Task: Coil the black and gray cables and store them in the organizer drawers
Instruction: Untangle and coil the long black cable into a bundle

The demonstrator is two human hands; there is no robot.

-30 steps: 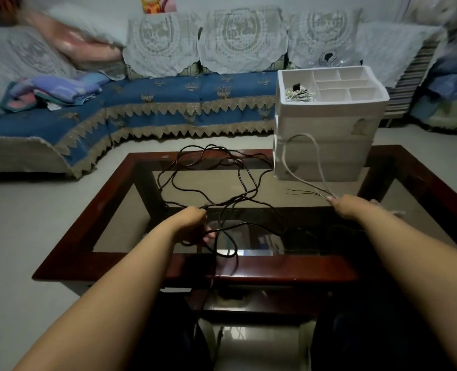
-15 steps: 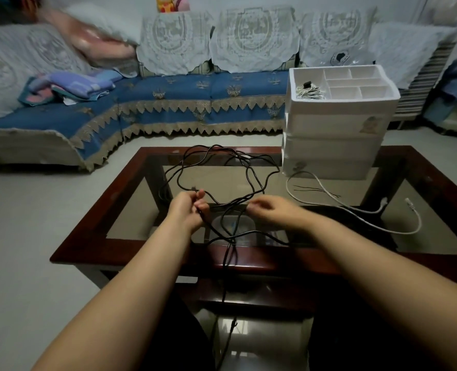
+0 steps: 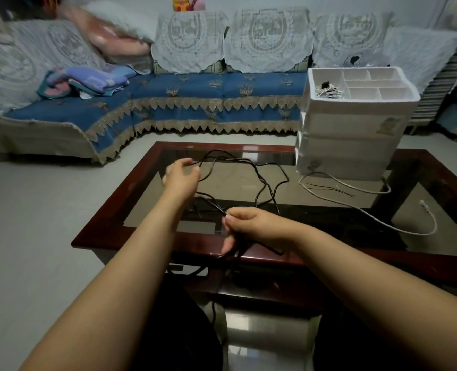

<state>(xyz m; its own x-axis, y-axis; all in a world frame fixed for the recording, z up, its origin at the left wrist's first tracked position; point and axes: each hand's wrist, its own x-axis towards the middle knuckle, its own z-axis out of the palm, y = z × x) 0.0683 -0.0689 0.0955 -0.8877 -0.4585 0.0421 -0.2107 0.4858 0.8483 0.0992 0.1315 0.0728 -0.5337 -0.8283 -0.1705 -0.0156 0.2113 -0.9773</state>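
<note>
The right hand (image 3: pixel 251 226) sits nearest, above the near edge of the worktop (image 3: pixel 141 210), fingers curled and thumb pressed against them, pinching strands of the black cable (image 3: pixel 265 183); several dark strands hang below the fist toward the near rail. The left hand (image 3: pixel 180 178) is farther out and to the left, fingers loosely curved and parted around a strand at the far-left end of the tangle; whether it is actually gripping that strand cannot be determined.

The black cable lies in loose loops on the glass, spreading from the right hand away to the far and left, so its slack runs roughly between the two hands. The left hand is the nearer one to the free loops; gathering the next turn likely falls to it.

The gray cable (image 3: pixel 361 187) lies uncoiled to the right, well apart from both hands, running toward the organizer (image 3: pixel 356 135) at the far-right corner. Its drawers appear closed.
</note>
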